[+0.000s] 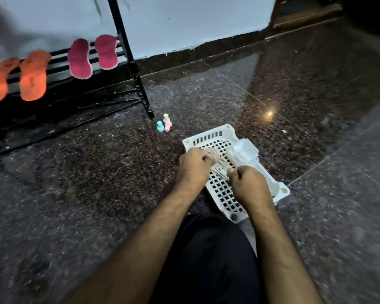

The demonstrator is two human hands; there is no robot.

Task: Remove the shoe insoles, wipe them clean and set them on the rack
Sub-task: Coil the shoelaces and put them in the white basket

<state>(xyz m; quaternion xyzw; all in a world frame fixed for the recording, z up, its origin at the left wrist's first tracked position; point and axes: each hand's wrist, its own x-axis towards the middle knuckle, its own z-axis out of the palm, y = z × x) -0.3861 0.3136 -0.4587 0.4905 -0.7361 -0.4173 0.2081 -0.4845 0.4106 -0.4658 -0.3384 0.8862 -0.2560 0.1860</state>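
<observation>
Head view: a person crouches on a dark speckled floor (pixel 97 194) with both hands working over a white perforated basket (pixel 223 191). The left hand (pixel 194 164) has its fingers curled in, thumb and forefinger pinching the upper end of a pale, thin, ribbed piece (pixel 220 165), blurred but probably an insole. The right hand (pixel 249 184) is likewise curled, pinching the lower end of that piece. It spans the gap between the two sets of fingertips, its long axis running on a diagonal from the left thumb down toward the right thumb, held just above the basket's grid. Just beyond the right fingers a crumpled white cloth or tissue (pixel 242 151) rests on the basket's far rim. Well beyond the left fingers, on the black rack (pixel 127 51), two orange insoles (pixel 33 77) and two magenta insoles (pixel 80 59) lie across the bars, long axes running front to back, ends overhanging the near bar. Three small pastel pegs (pixel 164 125) stand on the floor near the rack's foot. By its look the pale piece is light, thin and floppy, likely to sag or fold if gripped at one end; holding both ends, or supporting the middle flat, seems the safer grip, and wiping along its length should keep it from buckling.
</observation>
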